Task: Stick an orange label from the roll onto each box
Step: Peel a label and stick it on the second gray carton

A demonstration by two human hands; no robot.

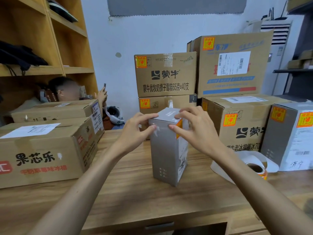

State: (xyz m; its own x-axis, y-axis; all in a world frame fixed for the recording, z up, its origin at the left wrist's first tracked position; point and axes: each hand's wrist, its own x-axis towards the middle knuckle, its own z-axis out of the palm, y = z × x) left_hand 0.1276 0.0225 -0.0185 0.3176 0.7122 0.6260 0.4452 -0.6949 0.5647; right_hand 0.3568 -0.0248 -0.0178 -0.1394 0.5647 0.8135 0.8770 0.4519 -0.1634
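Observation:
A tall grey box [166, 153] stands upright on the wooden table [135, 197], in the middle. My left hand [138, 128] grips its top left corner with thumb and fingers. My right hand [194, 128] holds the top right corner, fingers over the lid, thumb on the front. An orange label [179, 126] sits on the box's right face near the top, partly hidden by my right hand. The label roll [256, 168] lies on the table to the right, with a loose curl of white backing paper.
Cardboard boxes with orange labels are stacked behind and to the right [166, 73] [237, 122]. A grey labelled box [291, 133] stands at the far right. Two cardboard boxes [45, 150] sit at the left. A person sits by the wooden shelves [67, 92].

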